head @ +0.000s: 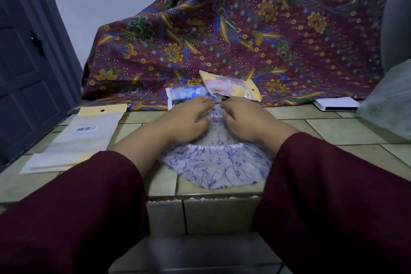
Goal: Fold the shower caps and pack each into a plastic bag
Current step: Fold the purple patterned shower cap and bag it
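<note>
A white shower cap (216,163) with blue print lies on the tiled surface (333,131); left hand (189,115) and right hand (241,118) pinch its far edge. Two packed bags (231,88) lie just beyond, empty bags (77,140) left.

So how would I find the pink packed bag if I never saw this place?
Look at the big maroon flowered cloth draped at the back of the tiled counter. Two packed bags lie at its foot, just beyond the hands. The pink bag is the right one, with yellow edges and a pale pink cap inside; its neighbour, the blue bag, holds a blue cap.
</note>
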